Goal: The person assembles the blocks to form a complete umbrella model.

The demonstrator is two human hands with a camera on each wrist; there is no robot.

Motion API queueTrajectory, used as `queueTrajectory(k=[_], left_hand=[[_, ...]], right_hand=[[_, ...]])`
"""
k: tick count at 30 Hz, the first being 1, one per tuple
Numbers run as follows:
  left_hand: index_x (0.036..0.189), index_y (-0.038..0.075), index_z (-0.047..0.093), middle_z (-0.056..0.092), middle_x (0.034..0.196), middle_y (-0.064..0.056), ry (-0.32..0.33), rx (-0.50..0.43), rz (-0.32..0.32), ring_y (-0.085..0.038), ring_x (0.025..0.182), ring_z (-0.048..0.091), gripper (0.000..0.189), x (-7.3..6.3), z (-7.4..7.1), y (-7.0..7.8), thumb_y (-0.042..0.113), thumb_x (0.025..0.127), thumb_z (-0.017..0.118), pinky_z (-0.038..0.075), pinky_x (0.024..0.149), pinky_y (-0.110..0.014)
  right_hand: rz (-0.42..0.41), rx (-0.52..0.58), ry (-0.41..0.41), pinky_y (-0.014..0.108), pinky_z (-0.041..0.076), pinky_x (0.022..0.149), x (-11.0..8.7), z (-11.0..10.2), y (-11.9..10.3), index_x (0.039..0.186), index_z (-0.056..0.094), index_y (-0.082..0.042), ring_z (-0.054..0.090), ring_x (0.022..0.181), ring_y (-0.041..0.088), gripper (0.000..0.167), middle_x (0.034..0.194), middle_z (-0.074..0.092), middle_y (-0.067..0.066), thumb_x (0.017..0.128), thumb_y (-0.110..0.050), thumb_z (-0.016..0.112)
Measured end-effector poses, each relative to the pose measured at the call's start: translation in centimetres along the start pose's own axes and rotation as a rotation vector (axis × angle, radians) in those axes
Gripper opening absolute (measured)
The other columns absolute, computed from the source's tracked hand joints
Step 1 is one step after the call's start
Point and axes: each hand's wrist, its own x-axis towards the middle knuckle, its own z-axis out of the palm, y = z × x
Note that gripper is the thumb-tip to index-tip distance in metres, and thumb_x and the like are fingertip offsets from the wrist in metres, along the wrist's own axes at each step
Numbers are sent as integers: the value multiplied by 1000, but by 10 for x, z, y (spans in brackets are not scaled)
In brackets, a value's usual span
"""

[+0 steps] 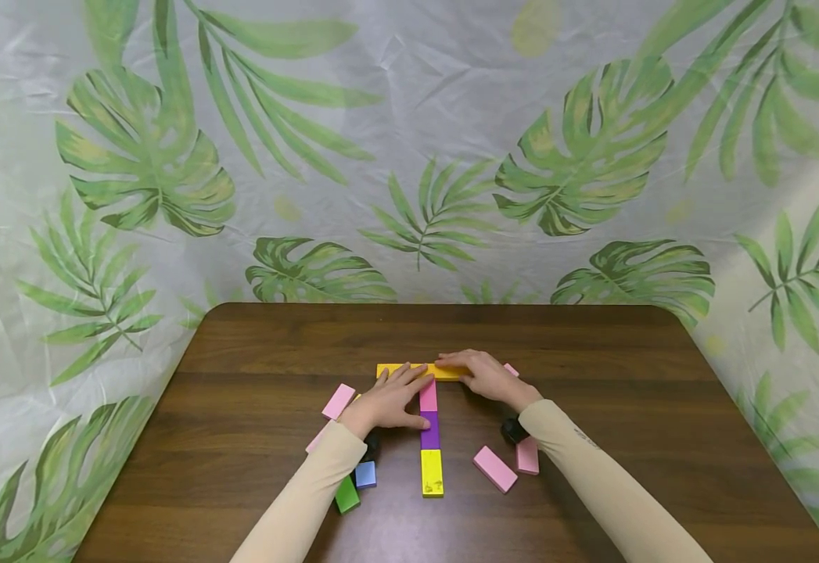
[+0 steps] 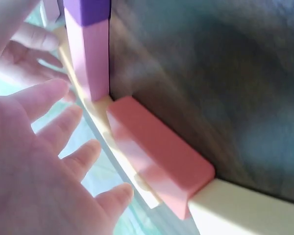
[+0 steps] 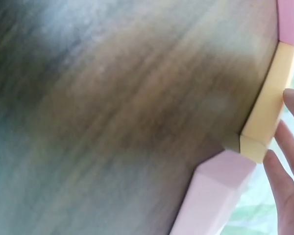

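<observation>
On the brown table, blocks form a T: an orange bar [image 1: 447, 373] across the top, with a pink block [image 1: 428, 397], a purple block [image 1: 432, 435] and a yellow block [image 1: 432, 472] running down from it. My left hand [image 1: 389, 402] lies over the bar's left part, fingers spread, thumb by the purple block. At the bar's right end, my right hand [image 1: 490, 378] has its fingers extended along the far edge. Neither hand grips a block. In the left wrist view a red block [image 2: 159, 142] lies near the bar.
Left of the T are a pink block [image 1: 339, 400], a blue block [image 1: 365, 474] and a green block [image 1: 346, 494], partly behind my left arm. To its right lie two pink blocks, a tilted one [image 1: 495, 469] and another [image 1: 527, 456] beside my sleeve. A leaf-print sheet [image 1: 437, 156] hangs behind.
</observation>
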Motion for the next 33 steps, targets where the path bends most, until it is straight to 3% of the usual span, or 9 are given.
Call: queueTrajectory(k=[6, 7, 10, 13, 14, 17, 25, 33], left_hand=[[151, 11, 30, 20, 157, -7, -19, 41, -18, -34, 142, 15, 91, 0, 5, 6, 51, 80, 71, 11, 109, -60], [151, 11, 31, 21, 157, -7, -17, 51, -19, -33, 142, 16, 91, 1, 6, 7, 51, 80, 72, 12, 109, -60], [150, 12, 31, 22, 156, -7, -4, 70, -18, -33, 142, 17, 92, 2, 8, 7, 51, 79, 73, 13, 109, -60], [150, 12, 31, 22, 156, -6, -5, 74, -24, -32, 142, 17, 92, 2, 8, 6, 52, 78, 73, 13, 109, -60], [150, 12, 32, 22, 156, -6, -4, 75, -26, -32, 142, 17, 93, 2, 9, 6, 52, 78, 73, 13, 109, -60], [151, 13, 31, 22, 156, -6, -7, 71, -35, -32, 142, 17, 93, 1, 9, 7, 51, 77, 74, 12, 109, -59], [149, 12, 33, 24, 155, -7, 12, 51, -28, -33, 142, 18, 92, 1, 10, 6, 48, 77, 76, 12, 109, -60], [149, 11, 34, 23, 155, -7, 24, -17, -12, -32, 142, 15, 92, 1, 12, 3, 46, 77, 77, 8, 110, -60]], right_hand=[[35, 32, 49, 50, 37, 102, -9, -8, 2, 133, 58, -9, 49, 124, 32, 50, 136, 54, 9, 86, 9, 60], [48, 38, 53, 48, 41, 98, -11, -10, 3, 134, 57, -9, 51, 121, 31, 50, 136, 54, 9, 87, 8, 60], [95, 85, 57, 40, 52, 80, -20, -16, 6, 136, 55, -9, 63, 88, 24, 51, 137, 52, 12, 88, 7, 59], [127, 120, 68, 35, 51, 69, -30, -21, 11, 137, 53, -8, 59, 80, 21, 51, 137, 51, 14, 89, 5, 60], [130, 134, 70, 35, 52, 70, -33, -22, 12, 137, 53, -7, 61, 80, 22, 51, 137, 51, 15, 88, 5, 60], [132, 130, 93, 40, 51, 83, -42, -25, 15, 136, 53, -4, 57, 107, 30, 51, 136, 51, 18, 87, 6, 60], [154, 16, 140, 56, 37, 98, -60, -26, 19, 132, 55, 0, 49, 119, 42, 49, 131, 54, 22, 86, -6, 69], [220, -54, 125, 58, 38, 96, -66, -22, 18, 131, 56, 1, 48, 117, 44, 57, 129, 53, 25, 84, -27, 74]])
